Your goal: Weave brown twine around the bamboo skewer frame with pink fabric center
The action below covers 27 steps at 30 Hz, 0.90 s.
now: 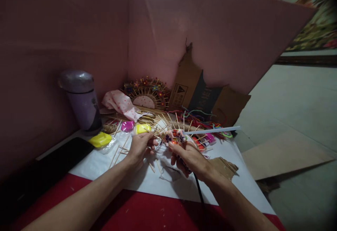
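My right hand (188, 155) is wrapped round a flower-patterned hot glue gun (171, 138) with a small red light showing. A long translucent glue stick (210, 131) juts out of its back to the right, and a black cord (198, 187) hangs below. My left hand (142, 146) is closed in a pinch near the gun's front end; what its fingertips grip is too small to make out. Thin wooden sticks (177, 120) fan out just behind the gun, partly hidden by it and by my hands. More loose sticks (116, 153) lie left of my left hand.
A purple tumbler (83, 104) stands at the left beside a black flat object (65, 155). Yellow clay (101, 139) and magenta clay (127, 126) packs lie nearby. Behind are a decorated half-round stick piece (146, 94), dotted cloth (119, 103), torn cardboard (184, 76) and coloured yarn (195, 113).
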{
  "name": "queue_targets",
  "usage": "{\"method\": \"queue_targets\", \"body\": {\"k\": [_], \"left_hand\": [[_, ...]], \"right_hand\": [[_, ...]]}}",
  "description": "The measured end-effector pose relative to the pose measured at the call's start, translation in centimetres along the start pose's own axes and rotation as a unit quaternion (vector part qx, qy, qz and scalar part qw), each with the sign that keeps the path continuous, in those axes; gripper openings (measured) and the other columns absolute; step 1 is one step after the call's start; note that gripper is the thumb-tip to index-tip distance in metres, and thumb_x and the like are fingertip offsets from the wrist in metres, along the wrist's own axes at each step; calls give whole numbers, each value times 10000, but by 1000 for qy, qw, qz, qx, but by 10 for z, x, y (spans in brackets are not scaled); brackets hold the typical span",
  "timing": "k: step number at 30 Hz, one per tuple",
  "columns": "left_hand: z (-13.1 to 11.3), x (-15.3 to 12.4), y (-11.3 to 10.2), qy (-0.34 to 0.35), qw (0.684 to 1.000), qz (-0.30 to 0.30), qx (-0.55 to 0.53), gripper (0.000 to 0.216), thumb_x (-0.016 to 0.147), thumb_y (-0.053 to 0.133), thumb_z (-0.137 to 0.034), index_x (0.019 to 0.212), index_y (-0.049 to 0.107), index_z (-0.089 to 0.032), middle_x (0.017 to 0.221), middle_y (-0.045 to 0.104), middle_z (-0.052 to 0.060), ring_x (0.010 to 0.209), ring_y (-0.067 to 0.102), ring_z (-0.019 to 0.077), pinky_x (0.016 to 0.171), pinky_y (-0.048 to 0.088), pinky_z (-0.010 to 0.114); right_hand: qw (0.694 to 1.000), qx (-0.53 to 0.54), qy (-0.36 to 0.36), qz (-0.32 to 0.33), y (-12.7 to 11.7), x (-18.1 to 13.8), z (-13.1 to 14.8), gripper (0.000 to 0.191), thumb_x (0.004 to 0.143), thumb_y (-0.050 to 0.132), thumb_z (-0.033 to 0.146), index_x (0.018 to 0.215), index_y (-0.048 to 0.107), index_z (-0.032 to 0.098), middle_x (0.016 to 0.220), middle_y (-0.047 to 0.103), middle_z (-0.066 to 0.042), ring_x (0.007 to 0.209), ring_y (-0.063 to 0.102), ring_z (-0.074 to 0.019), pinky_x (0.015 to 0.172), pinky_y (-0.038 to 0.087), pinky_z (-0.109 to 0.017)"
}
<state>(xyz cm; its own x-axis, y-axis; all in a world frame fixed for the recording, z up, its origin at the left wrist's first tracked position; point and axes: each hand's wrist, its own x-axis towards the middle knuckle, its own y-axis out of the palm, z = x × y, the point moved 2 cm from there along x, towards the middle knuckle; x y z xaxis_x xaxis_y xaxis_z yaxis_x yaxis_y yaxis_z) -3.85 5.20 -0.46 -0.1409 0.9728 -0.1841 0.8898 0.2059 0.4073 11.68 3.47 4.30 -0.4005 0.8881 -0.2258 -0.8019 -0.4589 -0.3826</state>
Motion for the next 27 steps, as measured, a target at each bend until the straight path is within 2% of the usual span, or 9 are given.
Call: {"method": "queue_targets", "body": {"k": [8, 12, 21, 27], "left_hand": [[0, -2, 1, 0, 1000, 5, 2, 169, 645, 632, -280, 608, 564, -130, 503, 575, 24, 380, 468, 86, 331, 331, 188], [0, -2, 1, -1, 1000, 8, 1, 182, 651, 630, -297, 613, 567, -131, 511, 581, 30, 383, 466, 87, 343, 340, 200], [-1, -2, 1, 0, 1000, 7, 7, 175, 658, 619, -287, 596, 566, -132, 499, 575, 28, 378, 459, 85, 340, 332, 202], [0, -2, 2, -5, 1000, 11, 14, 172, 659, 615, -282, 626, 577, -118, 511, 580, 30, 376, 466, 82, 335, 337, 190]], "right_hand": [[999, -10, -31, 10, 2, 6, -8, 525, 822, 383, 542, 503, 541, 155, 315, 397, 32, 238, 351, -61, 261, 217, -183], [1000, -16, -16, 4, 2, 8, -10, 514, 808, 407, 546, 488, 531, 163, 324, 404, 33, 239, 367, -66, 256, 253, -185], [999, -34, -29, 1, 2, 5, -6, 521, 827, 379, 534, 497, 527, 159, 307, 389, 31, 238, 355, -68, 278, 213, -195], [999, -37, -17, 4, 3, 7, -9, 523, 826, 378, 528, 504, 534, 148, 335, 407, 25, 253, 369, -68, 268, 255, -185]]}}
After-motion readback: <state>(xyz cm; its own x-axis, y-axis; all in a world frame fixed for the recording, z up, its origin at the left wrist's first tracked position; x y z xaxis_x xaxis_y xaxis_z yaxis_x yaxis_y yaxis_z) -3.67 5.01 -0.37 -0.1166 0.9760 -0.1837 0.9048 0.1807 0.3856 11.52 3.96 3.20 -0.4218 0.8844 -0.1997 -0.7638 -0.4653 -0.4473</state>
